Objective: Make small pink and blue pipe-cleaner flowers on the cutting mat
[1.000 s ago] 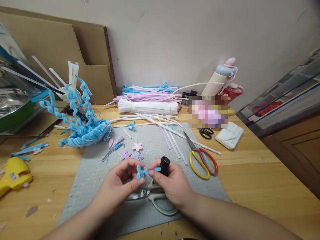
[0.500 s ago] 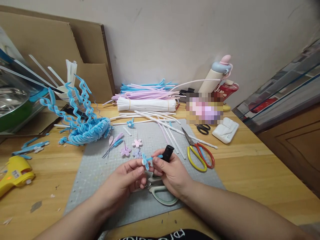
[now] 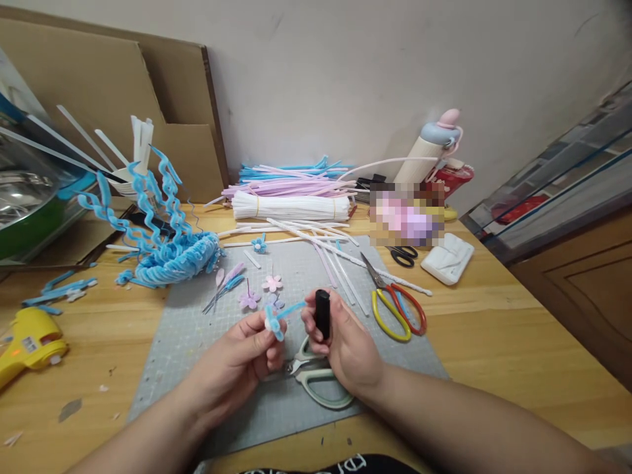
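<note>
My left hand (image 3: 241, 359) pinches a small blue pipe-cleaner flower (image 3: 273, 320) with a white centre, held just above the grey cutting mat (image 3: 187, 342). Its blue stem runs right toward my right hand (image 3: 343, 345), which is closed around a black cylinder (image 3: 322, 314) held upright. Beneath both hands lie pale green-handled scissors (image 3: 320, 385). Small pink and purple flowers (image 3: 259, 291) lie on the mat just beyond my fingers.
Yellow-and-red scissors (image 3: 395, 309) lie right of my hands, black scissors (image 3: 402, 255) and a white pad (image 3: 448, 259) beyond. Bundles of pipe cleaners (image 3: 291, 197) sit at the back. A blue curly pipe-cleaner piece (image 3: 162, 243) and yellow glue gun (image 3: 29, 342) are left.
My left hand has drawn the blue flower left, so its stem now stretches between the hands. The black cylinder in my right hand has swung from tilted to upright.
</note>
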`<state>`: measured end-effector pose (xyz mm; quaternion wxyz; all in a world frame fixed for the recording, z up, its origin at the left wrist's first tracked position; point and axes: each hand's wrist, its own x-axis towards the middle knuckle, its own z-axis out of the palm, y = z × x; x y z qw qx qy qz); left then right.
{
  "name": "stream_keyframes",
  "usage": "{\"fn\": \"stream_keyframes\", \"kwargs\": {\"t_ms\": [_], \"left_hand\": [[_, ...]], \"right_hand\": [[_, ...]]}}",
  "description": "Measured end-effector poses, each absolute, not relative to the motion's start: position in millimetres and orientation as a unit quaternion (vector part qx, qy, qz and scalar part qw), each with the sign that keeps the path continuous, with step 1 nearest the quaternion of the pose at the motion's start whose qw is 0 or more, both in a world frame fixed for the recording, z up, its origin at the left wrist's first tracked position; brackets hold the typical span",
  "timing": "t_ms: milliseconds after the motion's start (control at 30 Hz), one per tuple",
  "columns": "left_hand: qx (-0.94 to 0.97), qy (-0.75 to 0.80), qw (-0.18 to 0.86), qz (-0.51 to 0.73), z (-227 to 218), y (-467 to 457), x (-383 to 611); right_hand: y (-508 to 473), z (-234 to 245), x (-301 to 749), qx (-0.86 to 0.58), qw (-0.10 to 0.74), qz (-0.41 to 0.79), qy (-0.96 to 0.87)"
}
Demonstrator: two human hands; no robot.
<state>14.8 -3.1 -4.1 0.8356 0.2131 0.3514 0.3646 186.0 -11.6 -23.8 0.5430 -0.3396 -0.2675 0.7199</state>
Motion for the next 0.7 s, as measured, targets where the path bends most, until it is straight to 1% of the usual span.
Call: {"fn": "stream_keyframes", "kwargs": {"t_ms": [200,367,533,700], "left_hand": [[0.259,0.387,0.807,0.363,-3.6,-4.4,14.2],[0.416,0.395,0.71,0.409,-1.6,-1.2,11.0],[0.54,0.377,0.638,0.399,1.7,2.3,3.7],[0.647,0.358,0.539,0.403,2.3,3.9,-3.8]], "right_hand": [[-20.4,-24.0,188.9,-0.357,0.491,0.702,-0.371],[-27.8,-21.3,187.3,-0.359,0.476,0.638,-0.487],[-28.6,-16.7,188.0,-0.338,0.475,0.643,-0.496],[-30.1,-19.1,187.8,-0.346,0.484,0.614,-0.518]]}}
